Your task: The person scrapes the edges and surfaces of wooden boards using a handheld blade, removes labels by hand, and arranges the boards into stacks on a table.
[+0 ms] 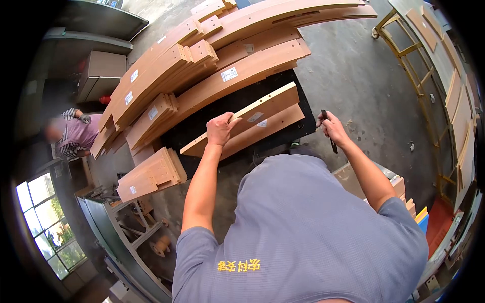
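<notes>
My left hand (219, 130) is closed over the upper edge of a wooden board (273, 102), fingers and thumb around it. The board stands tilted on its long side, with a row of holes along its edge and a white label on its face. Close beside it lies another wooden board (283, 121), also labelled, on a black sheet (298, 132). To the right of both boards, my right hand (334, 128) grips a thin, flat black tool (324, 115), held apart from the wood. The tool's exact kind cannot be made out.
Stacked long boards (262, 60) rise beyond the black sheet, with shorter boards (151, 177) at left. A co-worker (81, 131) stands far left. At right is a yellow-framed rack (409, 49) bearing panels. A metal-framed table (108, 222) stands lower left.
</notes>
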The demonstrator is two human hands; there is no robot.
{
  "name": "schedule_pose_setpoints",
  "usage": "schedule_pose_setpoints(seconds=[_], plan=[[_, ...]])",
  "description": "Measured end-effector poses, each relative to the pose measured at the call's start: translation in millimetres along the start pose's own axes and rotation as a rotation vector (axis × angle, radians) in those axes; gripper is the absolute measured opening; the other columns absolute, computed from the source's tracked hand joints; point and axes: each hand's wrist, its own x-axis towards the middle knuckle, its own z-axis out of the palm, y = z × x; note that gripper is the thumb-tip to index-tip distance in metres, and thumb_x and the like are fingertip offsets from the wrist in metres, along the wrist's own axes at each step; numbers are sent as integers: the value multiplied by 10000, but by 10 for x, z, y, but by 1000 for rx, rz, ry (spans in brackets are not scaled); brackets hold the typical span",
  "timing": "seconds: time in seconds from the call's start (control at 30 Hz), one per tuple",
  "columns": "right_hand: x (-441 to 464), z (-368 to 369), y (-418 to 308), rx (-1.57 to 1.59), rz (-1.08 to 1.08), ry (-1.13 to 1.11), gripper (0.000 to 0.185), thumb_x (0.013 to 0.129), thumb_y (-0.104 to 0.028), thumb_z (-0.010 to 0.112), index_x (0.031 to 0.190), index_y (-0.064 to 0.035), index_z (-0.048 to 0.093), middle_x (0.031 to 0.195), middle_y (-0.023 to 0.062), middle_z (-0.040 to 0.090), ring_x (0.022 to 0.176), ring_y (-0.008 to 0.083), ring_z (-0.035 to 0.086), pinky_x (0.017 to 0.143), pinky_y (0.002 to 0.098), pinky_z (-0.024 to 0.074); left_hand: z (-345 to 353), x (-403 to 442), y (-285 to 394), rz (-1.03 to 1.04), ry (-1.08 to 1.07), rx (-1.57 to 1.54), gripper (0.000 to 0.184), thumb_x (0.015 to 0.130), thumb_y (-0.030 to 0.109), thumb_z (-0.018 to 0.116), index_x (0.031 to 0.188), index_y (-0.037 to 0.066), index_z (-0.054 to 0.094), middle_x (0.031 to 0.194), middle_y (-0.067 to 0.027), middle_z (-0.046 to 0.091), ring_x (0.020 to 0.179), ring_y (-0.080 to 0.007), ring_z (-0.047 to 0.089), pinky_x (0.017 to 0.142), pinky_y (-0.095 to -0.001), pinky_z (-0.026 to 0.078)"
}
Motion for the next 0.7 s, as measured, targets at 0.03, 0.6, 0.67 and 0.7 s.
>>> schedule_pose_setpoints(seconds=[0.03, 0.6, 0.67, 0.7], plan=[[25, 106, -162, 132, -6, -117, 284, 949, -98, 552, 1220, -32, 607, 892, 39, 669, 850, 125, 598, 745, 296, 478, -90, 5, 38, -31, 41, -2, 332, 902, 426, 737, 872, 99, 697, 779, -113, 701, 723, -328, 692, 623, -410, 541], [-779, 2490, -2556, -428, -1492, -812, 710, 799, -58, 747, 1457, 13, 491, 905, 177, 651, 812, 366, 664, 748, 430, 546, -2064, -1464, 227, -691, 1710, -1352, 734, 1069, 648, 289, 1447, 44, 463, 1411, -112, 544, 1259, -248, 556, 1078, -396, 457], [-916, 2677, -2553, -482, -1515, -879, 739, 781, -60, 768, 1464, -11, 492, 863, 168, 635, 767, 364, 655, 727, 427, 547, -2382, -2000, -122, -586, 1837, -1306, 709, 1061, 656, 317, 1449, 81, 466, 1407, -100, 543, 1262, -246, 557, 1067, -395, 468], [-1017, 2785, -2569, -500, -1521, -906, 742, 780, -57, 769, 1467, -16, 492, 870, 170, 640, 770, 366, 659, 728, 426, 549, -2490, -2257, -253, -555, 1859, -1312, 709, 1061, 656, 317, 1449, 81, 466, 1407, -100, 543, 1262, -246, 557, 1067, -395, 468]])
